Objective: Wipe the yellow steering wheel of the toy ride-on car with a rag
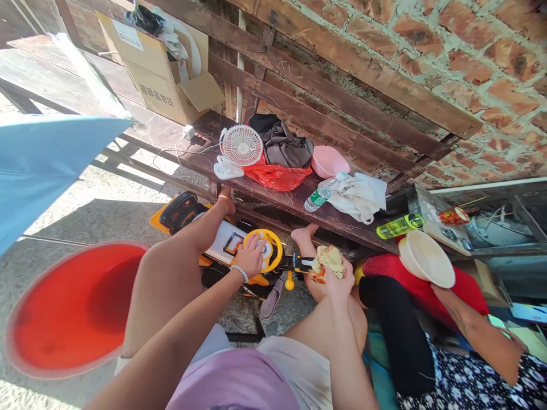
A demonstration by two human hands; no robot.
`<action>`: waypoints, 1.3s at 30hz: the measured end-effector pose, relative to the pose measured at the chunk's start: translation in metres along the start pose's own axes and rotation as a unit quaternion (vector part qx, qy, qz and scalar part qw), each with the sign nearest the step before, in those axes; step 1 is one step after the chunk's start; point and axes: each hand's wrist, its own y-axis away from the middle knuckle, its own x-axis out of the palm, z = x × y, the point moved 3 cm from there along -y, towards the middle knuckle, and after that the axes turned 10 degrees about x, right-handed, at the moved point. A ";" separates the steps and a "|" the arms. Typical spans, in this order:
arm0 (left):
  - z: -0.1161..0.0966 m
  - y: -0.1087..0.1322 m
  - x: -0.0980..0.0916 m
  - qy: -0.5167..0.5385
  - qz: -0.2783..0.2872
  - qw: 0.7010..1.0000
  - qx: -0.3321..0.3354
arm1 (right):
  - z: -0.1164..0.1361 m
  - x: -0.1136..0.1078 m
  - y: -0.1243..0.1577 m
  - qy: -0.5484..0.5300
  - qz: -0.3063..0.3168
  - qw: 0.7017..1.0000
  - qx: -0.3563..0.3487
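My left hand (250,255), with a beaded bracelet on the wrist, lies on the yellow steering wheel (280,250) of a toy ride-on vehicle (220,238). Its fingers are stretched over the wheel's middle rather than wrapped round the rim. In my right hand (343,280), above my knee, is a piece of pale, doughy bread (328,260) with reddish bits along its edge. A yellow knob lever (289,281) sits between the wheel and that hand. My bare feet rest near the bench's lower edge.
Along the wooden bench (273,202) are a white fan (241,146), a red bag (277,177), a water bottle (319,197) and a carton (160,85). At right a person's hand (444,293) holds a cream bowl (426,259). A red tub (55,307) stands at left.
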 end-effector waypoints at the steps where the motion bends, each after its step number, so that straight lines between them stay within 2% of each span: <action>1: 0.000 0.000 0.001 -0.001 0.000 1.000 -0.001 | 0.020 0.013 0.002 -0.024 -0.002 1.000 -0.017; 4: 0.002 0.001 0.002 -0.005 0.001 1.000 0.001 | 0.079 0.063 0.002 -0.035 0.057 0.995 -0.068; 7: 0.003 0.002 0.005 -0.007 -0.009 1.000 0.007 | 0.122 0.117 -0.001 0.042 0.160 0.981 -0.099; 10: 0.004 0.002 0.008 -0.009 -0.024 1.000 0.008 | 0.138 0.160 0.005 0.191 0.286 0.935 -0.085; 13: 0.005 0.001 0.011 -0.011 -0.028 1.000 0.007 | 0.136 0.179 0.013 0.294 0.324 0.898 -0.041; 17: 0.003 0.000 0.009 -0.004 -0.021 1.000 0.019 | 0.135 0.176 0.021 0.357 0.316 0.879 -0.020; 24: 0.002 0.001 0.006 0.001 -0.020 1.000 0.020 | 0.134 0.153 0.044 0.456 0.281 0.844 0.002; 33: 0.015 0.004 0.014 0.054 -0.012 0.998 0.023 | 0.138 0.138 0.095 0.444 0.343 0.827 -0.021; 36: 0.022 0.023 0.022 0.108 -0.055 0.993 0.007 | 0.138 0.129 0.107 0.418 0.377 0.826 -0.029; 39: 0.033 0.044 0.029 0.185 -0.160 0.967 -0.077 | 0.138 0.119 0.105 0.360 0.409 0.837 -0.044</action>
